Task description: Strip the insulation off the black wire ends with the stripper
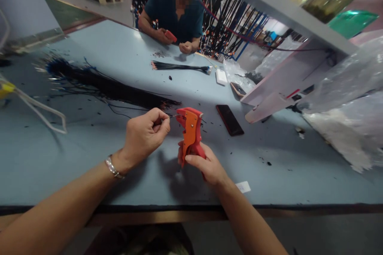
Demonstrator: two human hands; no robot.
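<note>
My right hand (206, 163) is wrapped round the handles of a red and orange wire stripper (190, 127), held upright over the table with its jaws toward the left. My left hand (146, 133) pinches a thin wire (172, 116) between thumb and fingertips. The wire's end reaches the stripper's jaws; whether it sits between them is too small to tell. Behind my left hand lies a thick bundle of black wires (113, 87), with blue and silvery ends at the left and coppery ends near the stripper.
A dark phone (229, 120) lies right of the stripper. Across the table (119, 183), a co-worker (173, 12) holds a red tool. A smaller wire bundle (181, 66) and a white box (221, 76) lie before them. Plastic bags (344, 99) crowd the right; a shelf (278, 12) overhangs.
</note>
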